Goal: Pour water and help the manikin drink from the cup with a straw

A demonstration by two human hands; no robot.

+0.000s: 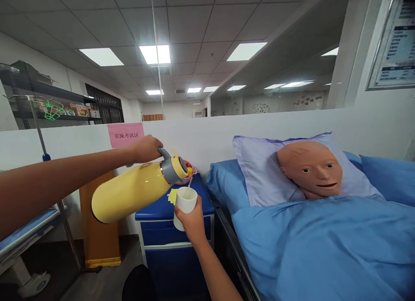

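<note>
My left hand (147, 148) is closed around the grey handle of a yellow thermos jug (129, 192). The jug is tilted, its grey and yellow spout end pointing right and slightly up, just above a white mug (186, 199). My right hand (193, 219) grips that mug from its right side, over the bedside cabinet. A thin pale line stands at the mug's rim below the spout; I cannot tell whether it is liquid or a stirrer. Something yellow (172, 196) shows at the mug's left side, its kind unclear.
Behind the hands stands a blue bedside cabinet (155, 211) with a pink basket of fruit (194, 170). To the right, a manikin (313, 169) lies on a pillow (253, 171) under a blue quilt (311, 244). An IV pole (38, 128) and a brown board (100, 232) stand left.
</note>
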